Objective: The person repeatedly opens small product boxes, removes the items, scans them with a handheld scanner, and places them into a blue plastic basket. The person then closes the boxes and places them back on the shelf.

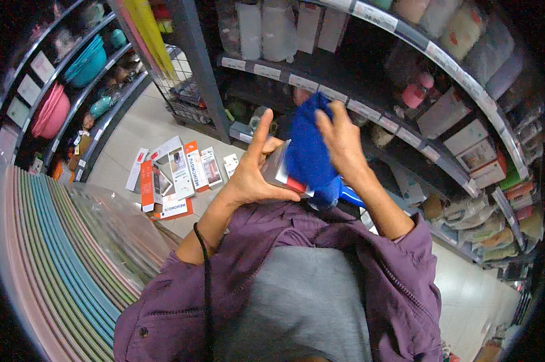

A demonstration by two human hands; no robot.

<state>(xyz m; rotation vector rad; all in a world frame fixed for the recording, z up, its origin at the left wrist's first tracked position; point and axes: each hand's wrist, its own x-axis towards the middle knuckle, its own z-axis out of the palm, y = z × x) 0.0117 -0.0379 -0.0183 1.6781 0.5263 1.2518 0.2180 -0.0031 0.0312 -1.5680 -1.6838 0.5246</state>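
My left hand (252,174) grips a small box (277,169), pale with a red edge, between thumb and fingers in front of my body. The blue cloth (309,145) lies against the right side of this box and hides part of it. My right hand (342,140) holds the cloth from its upper right, fingers bent over it and slightly blurred. The cloth's lower end hangs near my lap, beside a bright blue item with a white stripe (351,195).
Several product boxes (182,169) lie on the tiled floor at the left. Stacked striped sheets (73,235) rise at lower left. A shelf rack (363,111) with goods curves ahead and right; another holds teal bowls (86,63) and pink bowls (53,111). A wire basket (186,86) stands between them.
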